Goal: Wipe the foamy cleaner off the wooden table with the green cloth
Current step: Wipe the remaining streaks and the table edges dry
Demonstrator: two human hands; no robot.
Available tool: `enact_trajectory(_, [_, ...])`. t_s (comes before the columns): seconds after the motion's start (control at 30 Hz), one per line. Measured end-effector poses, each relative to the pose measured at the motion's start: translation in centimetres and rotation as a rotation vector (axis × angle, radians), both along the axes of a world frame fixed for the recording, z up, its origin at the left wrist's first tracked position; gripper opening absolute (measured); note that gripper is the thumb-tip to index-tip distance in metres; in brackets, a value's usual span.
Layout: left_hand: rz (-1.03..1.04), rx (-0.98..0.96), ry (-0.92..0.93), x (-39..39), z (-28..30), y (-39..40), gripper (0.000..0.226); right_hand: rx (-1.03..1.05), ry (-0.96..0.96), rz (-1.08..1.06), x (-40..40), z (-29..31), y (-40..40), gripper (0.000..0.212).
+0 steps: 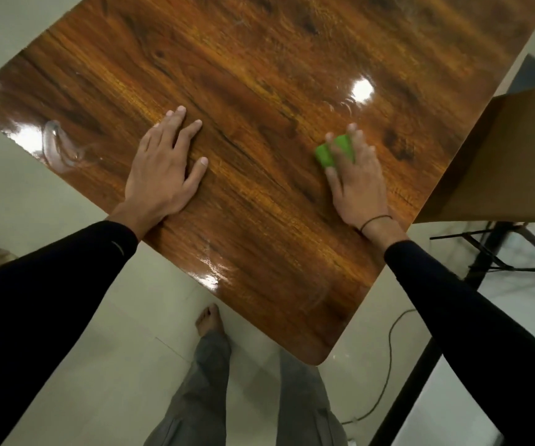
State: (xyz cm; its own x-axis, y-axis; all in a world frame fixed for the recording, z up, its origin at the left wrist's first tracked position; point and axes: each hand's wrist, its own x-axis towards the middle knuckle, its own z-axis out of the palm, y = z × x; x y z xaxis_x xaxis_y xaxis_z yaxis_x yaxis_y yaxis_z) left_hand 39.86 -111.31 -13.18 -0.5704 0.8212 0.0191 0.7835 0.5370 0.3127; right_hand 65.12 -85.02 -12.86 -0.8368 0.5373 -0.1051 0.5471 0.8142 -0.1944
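Observation:
A glossy wooden table (259,75) fills most of the view. My right hand (358,181) lies flat on its right part, fingers spread over a small green cloth (325,156) that it presses to the wood; the hand looks blurred. My left hand (163,169) rests palm down on the table near the front edge, fingers straight, holding nothing. A wet, foamy smear (55,143) shows near the table's left corner. Fainter streaks (340,106) lie beyond the cloth by a bright light reflection.
A brown cardboard box (501,162) stands at the table's right edge. A black metal frame (501,252) and a thin cable (388,365) are on the pale tiled floor at the right. My legs and a bare foot (208,320) are below the table's front edge.

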Motion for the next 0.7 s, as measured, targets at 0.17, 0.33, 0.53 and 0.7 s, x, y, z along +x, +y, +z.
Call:
enact_trajectory(0.17, [0.076,-0.006,0.038,1.1,0.3,0.0,0.067,0.049,0.083,-0.483,-0.7,-1.4,-0.6,0.061])
enact_trajectory(0.33, [0.262,0.035,0.007,4.7,1.5,0.7,0.056,-0.014,0.083,-0.308,0.9,-0.9,-9.8,0.064])
enact_trajectory(0.53, [0.296,0.032,-0.086,13.9,2.1,2.6,0.051,-0.085,-0.053,0.545,8.4,-0.5,-15.5,0.07])
enact_trajectory(0.7, [0.276,-0.027,-0.063,18.8,0.1,2.7,0.056,-0.05,-0.062,0.97,12.9,-1.2,-9.6,0.064])
